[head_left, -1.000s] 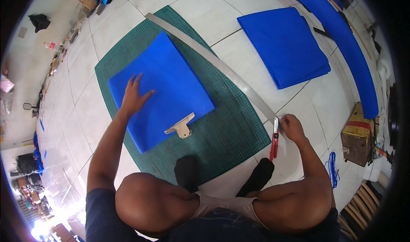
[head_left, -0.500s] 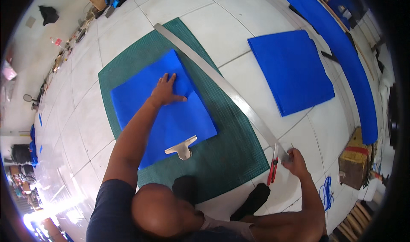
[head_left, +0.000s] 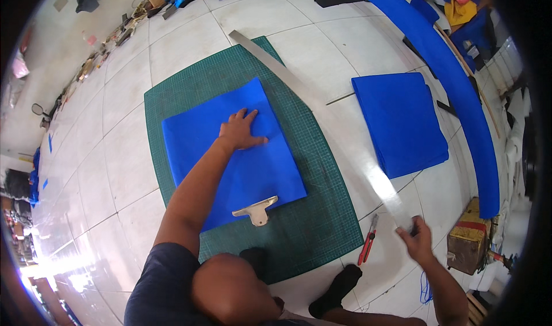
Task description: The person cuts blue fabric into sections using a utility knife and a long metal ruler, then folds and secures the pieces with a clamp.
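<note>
My left hand (head_left: 240,130) lies with spread fingers on a blue sheet (head_left: 230,165), which rests on a green cutting mat (head_left: 328,211). A metal bulldog clip (head_left: 256,210) grips the sheet's near edge. In my right hand (head_left: 417,240) is the near end of a long metal ruler (head_left: 345,142), fingers closed round it. The ruler slants away to the far left, its far part crossing the mat's far right corner. Beside the mat's near right corner, a red utility knife (head_left: 368,240) lies on the floor, left of my right hand.
A folded blue stack (head_left: 399,122) lies on the tiles right of the ruler. Beyond it runs a long blue strip (head_left: 460,90). A worn box (head_left: 470,237) stands at the right, near a blue cord (head_left: 425,287). My foot (head_left: 336,291) is by the mat's near corner.
My right hand has moved the ruler rightward, off most of the mat and away from the knife. My left hand stays spread on the blue sheet. The whole view has shifted slightly.
</note>
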Demonstrator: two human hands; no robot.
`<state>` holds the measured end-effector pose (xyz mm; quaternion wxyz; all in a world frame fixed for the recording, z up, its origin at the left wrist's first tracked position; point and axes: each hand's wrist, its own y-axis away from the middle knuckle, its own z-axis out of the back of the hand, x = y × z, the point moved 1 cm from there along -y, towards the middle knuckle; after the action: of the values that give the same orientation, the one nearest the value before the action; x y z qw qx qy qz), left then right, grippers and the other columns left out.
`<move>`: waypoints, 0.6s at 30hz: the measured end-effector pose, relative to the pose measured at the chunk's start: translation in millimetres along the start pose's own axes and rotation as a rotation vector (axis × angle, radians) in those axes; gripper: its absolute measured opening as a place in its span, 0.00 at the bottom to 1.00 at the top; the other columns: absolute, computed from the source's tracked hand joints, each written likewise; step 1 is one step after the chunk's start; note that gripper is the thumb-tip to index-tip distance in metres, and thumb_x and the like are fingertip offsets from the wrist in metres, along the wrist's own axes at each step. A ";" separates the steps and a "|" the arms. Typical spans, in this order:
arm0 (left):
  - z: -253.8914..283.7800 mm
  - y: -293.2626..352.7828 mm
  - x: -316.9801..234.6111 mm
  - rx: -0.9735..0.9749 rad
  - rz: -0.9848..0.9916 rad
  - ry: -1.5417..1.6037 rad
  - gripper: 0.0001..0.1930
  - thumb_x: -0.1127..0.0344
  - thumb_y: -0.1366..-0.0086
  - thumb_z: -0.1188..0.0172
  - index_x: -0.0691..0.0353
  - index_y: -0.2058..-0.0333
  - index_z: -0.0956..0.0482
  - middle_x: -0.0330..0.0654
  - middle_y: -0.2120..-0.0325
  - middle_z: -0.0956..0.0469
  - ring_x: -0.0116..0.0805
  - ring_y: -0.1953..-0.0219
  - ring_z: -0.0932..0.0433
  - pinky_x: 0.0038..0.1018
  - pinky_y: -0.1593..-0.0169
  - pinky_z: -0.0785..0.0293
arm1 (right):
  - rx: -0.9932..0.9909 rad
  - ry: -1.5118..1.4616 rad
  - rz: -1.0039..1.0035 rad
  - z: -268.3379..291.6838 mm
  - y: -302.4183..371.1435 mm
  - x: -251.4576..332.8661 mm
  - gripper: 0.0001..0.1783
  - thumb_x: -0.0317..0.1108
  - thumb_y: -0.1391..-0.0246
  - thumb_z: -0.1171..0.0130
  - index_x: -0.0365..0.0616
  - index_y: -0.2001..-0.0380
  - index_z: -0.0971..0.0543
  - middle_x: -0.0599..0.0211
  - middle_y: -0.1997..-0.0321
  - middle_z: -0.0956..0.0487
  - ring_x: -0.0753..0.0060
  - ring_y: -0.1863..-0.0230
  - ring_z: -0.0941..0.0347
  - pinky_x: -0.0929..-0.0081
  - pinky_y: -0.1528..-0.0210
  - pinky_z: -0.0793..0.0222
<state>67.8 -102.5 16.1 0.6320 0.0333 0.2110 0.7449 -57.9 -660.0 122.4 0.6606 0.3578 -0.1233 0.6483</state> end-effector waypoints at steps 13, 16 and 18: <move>-23.9 -22.0 41.4 -0.223 -0.197 0.175 0.43 0.46 0.51 0.27 0.62 0.41 0.33 0.53 0.34 0.42 0.55 0.32 0.43 0.56 0.31 0.49 | -0.096 -0.162 -0.084 -271.6 75.2 46.3 0.24 0.45 0.50 0.29 0.35 0.64 0.25 0.54 0.68 0.24 0.61 0.69 0.27 0.65 0.64 0.31; -21.8 -20.3 37.5 -0.231 -0.228 0.156 0.48 0.44 0.54 0.26 0.62 0.39 0.36 0.54 0.34 0.42 0.56 0.33 0.41 0.55 0.32 0.47 | -0.132 -0.147 -0.122 -287.7 74.4 37.3 0.24 0.45 0.50 0.29 0.35 0.64 0.25 0.55 0.68 0.23 0.62 0.68 0.28 0.65 0.63 0.31; -20.4 -19.7 35.5 -0.242 -0.236 0.127 0.51 0.41 0.55 0.26 0.61 0.37 0.38 0.53 0.33 0.42 0.56 0.34 0.41 0.54 0.32 0.46 | -0.134 -0.134 -0.138 -289.1 71.7 39.2 0.24 0.45 0.50 0.29 0.35 0.63 0.25 0.54 0.67 0.23 0.61 0.67 0.27 0.64 0.62 0.31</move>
<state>72.6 -71.9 -17.2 0.6998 -0.1150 0.1615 0.6863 -207.6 -453.9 -36.8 0.7163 0.3630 -0.1855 0.5663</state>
